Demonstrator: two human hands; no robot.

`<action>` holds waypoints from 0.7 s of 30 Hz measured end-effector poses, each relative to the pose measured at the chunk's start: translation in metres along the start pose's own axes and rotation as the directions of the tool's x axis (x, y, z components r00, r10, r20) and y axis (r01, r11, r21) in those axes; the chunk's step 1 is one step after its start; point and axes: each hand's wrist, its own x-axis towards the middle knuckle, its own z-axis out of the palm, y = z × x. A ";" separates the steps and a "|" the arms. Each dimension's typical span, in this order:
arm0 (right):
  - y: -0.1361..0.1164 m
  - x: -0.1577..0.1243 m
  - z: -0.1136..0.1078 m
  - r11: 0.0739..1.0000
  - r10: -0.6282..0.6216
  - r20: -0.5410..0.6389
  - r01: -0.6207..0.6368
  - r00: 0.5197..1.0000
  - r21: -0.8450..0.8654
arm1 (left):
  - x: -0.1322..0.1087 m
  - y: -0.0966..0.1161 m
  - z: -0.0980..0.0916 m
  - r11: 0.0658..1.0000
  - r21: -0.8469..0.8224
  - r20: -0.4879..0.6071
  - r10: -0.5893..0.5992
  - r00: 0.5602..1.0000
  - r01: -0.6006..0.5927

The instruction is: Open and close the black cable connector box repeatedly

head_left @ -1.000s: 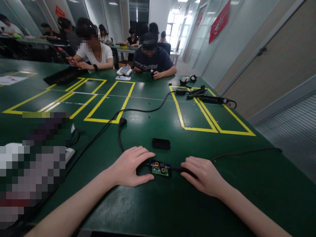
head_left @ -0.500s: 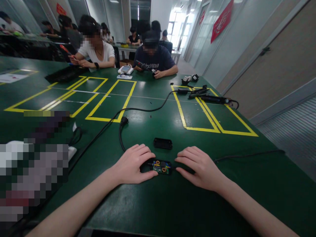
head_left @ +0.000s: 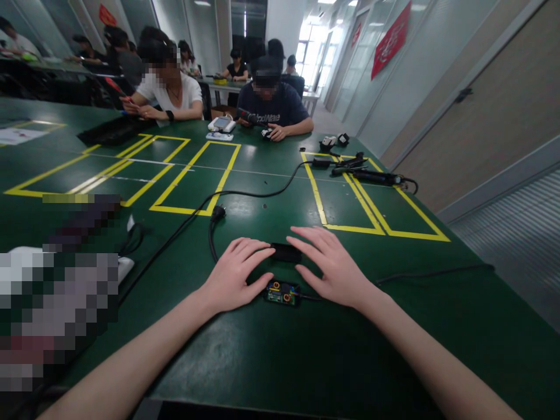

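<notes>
A small black case with a circuit board point(head_left: 282, 294) inside lies face up on the green table, a black cable leaving its right end. Just beyond it is a black plastic cover point(head_left: 286, 253). My left hand point(head_left: 238, 273) is open, its fingertips at the cover's left end and its thumb near the board's left edge. Over the cover's right end my right hand point(head_left: 335, 269) is open, thumb and fingers apart. Whether the fingertips touch the cover, I cannot tell.
A cable with a black plug point(head_left: 217, 213) lies beyond my left hand. Black hair-tool-like devices point(head_left: 371, 175) lie at the far right. Yellow tape marks point(head_left: 210, 143) line the table. Across it, two people handle objects; a black tray point(head_left: 111, 129) stands near one.
Both hands have left the cable ends at the circuit board case and moved forward to the black cover. The right hand has opened wider. The view has shifted slightly.
</notes>
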 end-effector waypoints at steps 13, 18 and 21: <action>-0.004 -0.004 0.020 0.991 0.128 0.067 -0.131 0.989 0.041 | -0.001 -0.006 0.002 0.998 -0.044 0.048 -0.038 0.998 0.040; -0.009 -0.002 0.006 0.983 0.048 0.134 -0.071 0.990 0.171 | -0.001 -0.006 0.005 0.977 -0.193 0.102 -0.076 0.992 0.095; -0.010 -0.004 0.003 0.976 0.047 0.141 -0.075 0.989 0.204 | -0.002 -0.005 0.006 0.949 -0.299 0.085 -0.081 0.993 0.103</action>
